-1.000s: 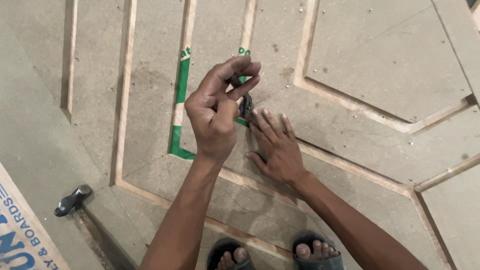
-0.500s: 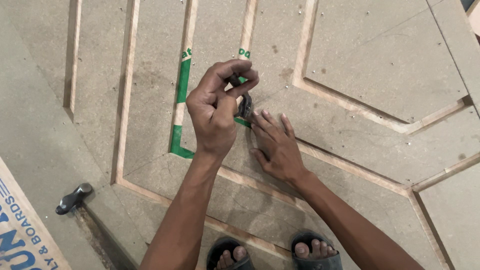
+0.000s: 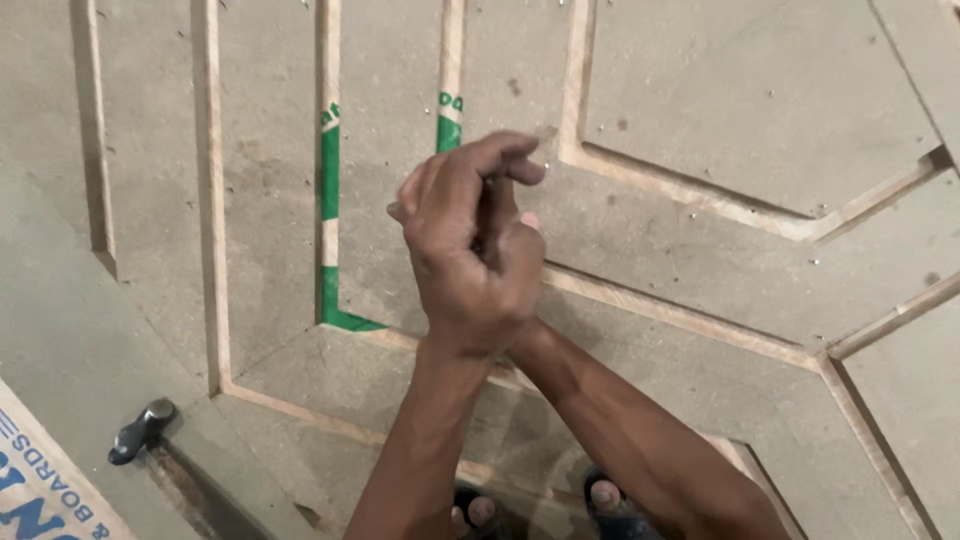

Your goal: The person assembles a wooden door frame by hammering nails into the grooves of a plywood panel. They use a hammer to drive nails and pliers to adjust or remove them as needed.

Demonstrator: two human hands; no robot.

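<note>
Fingers [image 3: 500, 160] of your left hand [image 3: 465, 250] are curling tight into a narrow bunch over the grooved board [image 3: 720, 90], and whether they are gripping anything you cannot tell. Your right hand [image 3: 522, 225] is lying almost wholly hidden behind the left (only one fingertip is showing), so its fingers cannot be judged either. Both hands are meeting just above the groove, beside the green-and-white strip [image 3: 328, 215] that is running down a channel and turning a corner at its lower end. A second short green strip [image 3: 450, 120] is sitting in the next channel. A hammer [image 3: 140, 432] is lying well apart at lower left, near a printed board edge [image 3: 45, 480]. Your sandalled toes [image 3: 600, 497] are showing below.
</note>
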